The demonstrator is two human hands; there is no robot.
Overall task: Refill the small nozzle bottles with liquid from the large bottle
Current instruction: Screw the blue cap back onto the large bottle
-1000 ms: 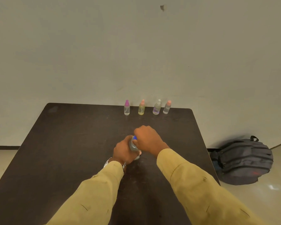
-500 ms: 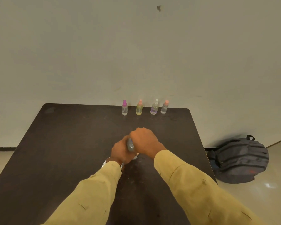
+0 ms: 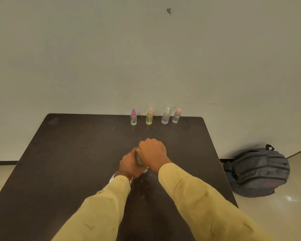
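Both hands meet at the middle of the dark table [image 3: 68,162]. My left hand [image 3: 130,164] grips the body of the large bottle [image 3: 139,160], of which only a grey sliver shows between the hands. My right hand [image 3: 152,153] is curled over the bottle's top and hides its cap. Several small nozzle bottles stand in a row at the table's far edge: a purple-capped one [image 3: 133,117], a yellowish one with an orange cap [image 3: 149,117], a white-capped one with purple liquid [image 3: 166,116] and a clear one with an orange cap [image 3: 176,116].
A plain wall rises right behind the table's far edge. A grey backpack [image 3: 257,171] lies on the floor to the right of the table. A watch sits on my left wrist [image 3: 114,177].
My right hand has closed further over the bottle's top, so the blue cap seen a second ago is now hidden. Both hands stay at the same spot.
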